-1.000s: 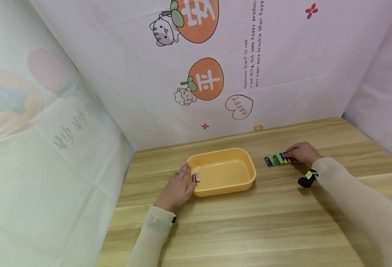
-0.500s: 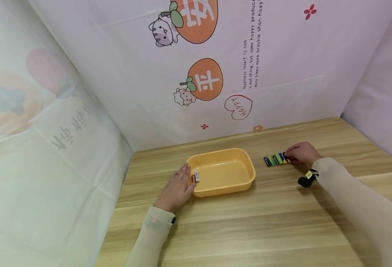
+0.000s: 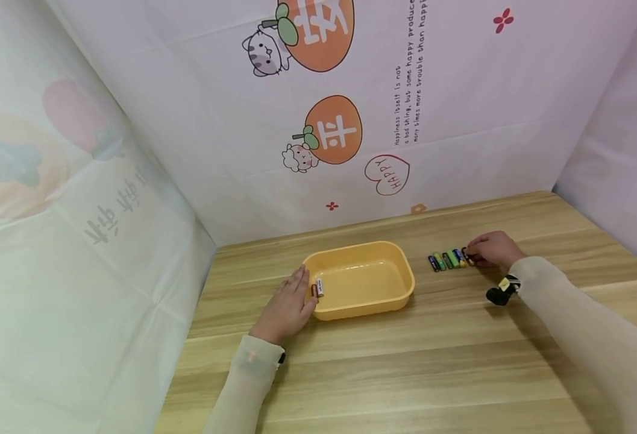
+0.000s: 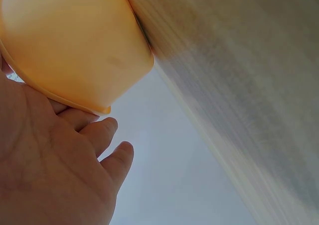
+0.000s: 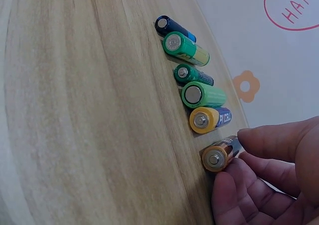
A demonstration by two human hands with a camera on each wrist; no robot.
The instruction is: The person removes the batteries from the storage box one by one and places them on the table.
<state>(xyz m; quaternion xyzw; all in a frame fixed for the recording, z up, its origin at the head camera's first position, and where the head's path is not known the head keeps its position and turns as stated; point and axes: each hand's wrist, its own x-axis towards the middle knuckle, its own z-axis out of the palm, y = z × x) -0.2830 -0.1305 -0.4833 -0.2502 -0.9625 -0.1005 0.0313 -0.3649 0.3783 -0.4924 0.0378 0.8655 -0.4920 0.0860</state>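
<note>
My left hand (image 3: 285, 306) rests against the left rim of a yellow plastic basin (image 3: 364, 307), its fingers fairly straight. Inside the basin, by that hand, a red battery (image 3: 314, 290) and a white battery (image 3: 320, 287) lie side by side. Thumb and fingers of my right hand (image 5: 271, 177) pinch a copper-and-black battery (image 5: 219, 155), which lies on the table. Beside it is a row: a yellow-and-blue battery (image 5: 210, 119), a light green battery (image 5: 203, 94), a small dark green battery (image 5: 193, 74), a green-and-yellow battery (image 5: 186, 48) and a dark blue battery (image 5: 174, 28).
The wood-grain table (image 3: 383, 374) meets a white printed sheet (image 3: 231, 181) hanging behind it. Further sheets stand at the left and right. A black wrist device (image 3: 499, 292) hangs under the right sleeve. Table surface separates the basin from the battery row.
My right hand has shifted slightly right, and more of the copper-and-black battery shows at the row's right end. The left hand and the basin stay in place.
</note>
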